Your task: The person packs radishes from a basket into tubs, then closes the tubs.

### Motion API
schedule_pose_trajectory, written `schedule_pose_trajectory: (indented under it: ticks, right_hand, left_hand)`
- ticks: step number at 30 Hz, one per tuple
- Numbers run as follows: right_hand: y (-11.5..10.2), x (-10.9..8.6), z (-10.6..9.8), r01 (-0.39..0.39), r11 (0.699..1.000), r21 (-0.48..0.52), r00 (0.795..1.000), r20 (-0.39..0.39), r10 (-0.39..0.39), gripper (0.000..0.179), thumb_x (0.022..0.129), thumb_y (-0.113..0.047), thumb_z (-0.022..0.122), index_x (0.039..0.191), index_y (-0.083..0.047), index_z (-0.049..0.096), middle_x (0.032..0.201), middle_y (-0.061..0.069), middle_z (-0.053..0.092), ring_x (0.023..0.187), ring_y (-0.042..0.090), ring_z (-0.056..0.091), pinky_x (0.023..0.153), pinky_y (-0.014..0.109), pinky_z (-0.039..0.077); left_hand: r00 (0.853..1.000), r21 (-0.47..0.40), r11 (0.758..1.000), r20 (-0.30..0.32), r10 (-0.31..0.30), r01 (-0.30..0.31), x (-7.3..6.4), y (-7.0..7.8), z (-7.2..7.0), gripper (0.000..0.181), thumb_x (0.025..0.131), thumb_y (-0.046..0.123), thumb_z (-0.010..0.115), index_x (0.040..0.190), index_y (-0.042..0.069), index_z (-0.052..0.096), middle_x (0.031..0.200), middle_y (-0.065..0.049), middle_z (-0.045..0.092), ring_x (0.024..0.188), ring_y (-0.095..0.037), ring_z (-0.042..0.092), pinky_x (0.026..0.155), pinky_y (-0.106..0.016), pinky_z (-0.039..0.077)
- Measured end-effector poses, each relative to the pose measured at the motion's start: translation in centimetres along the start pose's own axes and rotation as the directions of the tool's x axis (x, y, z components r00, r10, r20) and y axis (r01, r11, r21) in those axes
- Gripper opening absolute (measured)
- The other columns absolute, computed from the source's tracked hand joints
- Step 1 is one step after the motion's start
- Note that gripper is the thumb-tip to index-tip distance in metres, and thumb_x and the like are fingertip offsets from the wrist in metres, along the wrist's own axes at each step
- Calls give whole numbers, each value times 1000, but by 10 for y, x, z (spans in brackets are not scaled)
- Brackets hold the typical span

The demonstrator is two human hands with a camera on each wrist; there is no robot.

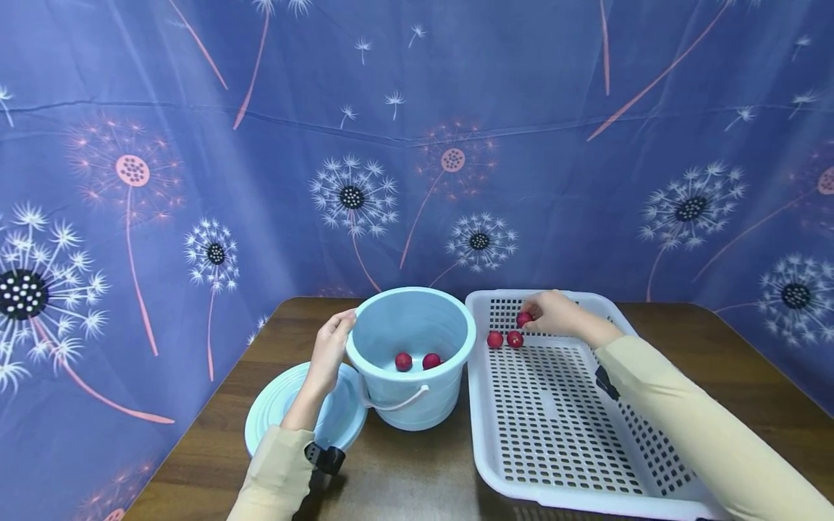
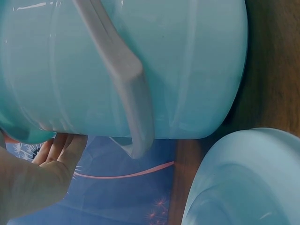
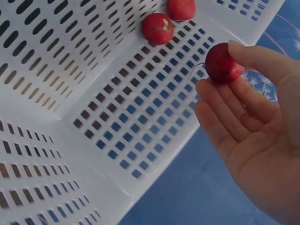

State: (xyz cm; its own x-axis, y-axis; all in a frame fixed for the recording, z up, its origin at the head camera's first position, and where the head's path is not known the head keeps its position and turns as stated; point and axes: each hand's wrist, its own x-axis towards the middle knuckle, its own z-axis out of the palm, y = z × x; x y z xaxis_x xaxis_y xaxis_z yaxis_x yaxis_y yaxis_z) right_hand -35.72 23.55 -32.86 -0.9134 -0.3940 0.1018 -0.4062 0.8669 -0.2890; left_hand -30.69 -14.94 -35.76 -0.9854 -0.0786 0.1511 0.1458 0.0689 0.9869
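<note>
My right hand [image 1: 552, 312] pinches a red radish [image 3: 223, 63] between thumb and fingers at the far end of the white basket [image 1: 478, 405]; a thin root trails from it. Two more radishes, one of them lying nearer the hand [image 1: 515, 339], rest side by side on the basket floor. Left of the basket stands a light blue bucket [image 1: 417, 401], upright, with radishes [image 1: 403, 361] at its bottom. With its fingers at the bucket's left rim, my left hand [image 1: 331, 349] grips the edge. The bucket's pale handle [image 2: 133, 89] hangs down its near side.
A light blue round lid [image 1: 274, 401] lies on the wooden table [image 1: 404, 477] left of the bucket, partly under my left forearm. Behind the table hangs a blue cloth [image 1: 417, 239] with dandelion prints. The basket has raised, slotted walls.
</note>
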Motion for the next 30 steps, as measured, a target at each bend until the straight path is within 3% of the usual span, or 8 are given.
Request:
schedule_pose_trajectory:
  ticks: [10,24,30]
  right_hand:
    - [-16,1,-17,73,996,-44,994,-77,-76,24,80,-12,71,100,1,67,81,5,66,71,14,60,66,35,51]
    - [-43,4,-28,144,989,-30,974,-171,-147,31,84,-14,68,112,-1,65,99,11,65,91,24,62,79,42,52]
    - [-61,8,-30,218,976,-3,956,-201,-214,32,84,-14,68,113,1,63,104,14,65,93,26,63,82,44,51]
  left_hand:
    - [1000,-4,1000,24,10,-10,0,1,-1,43,99,26,44,131,-3,48,139,-19,47,129,-30,42,106,-43,34]
    - [1000,9,1000,13,6,-6,1,1,0,44,99,29,44,131,-1,49,134,-19,51,123,-29,48,101,-41,38]
    - [1000,1,1000,7,2,-2,1,0,-1,43,99,29,44,130,0,50,132,-19,53,120,-29,51,98,-39,40]
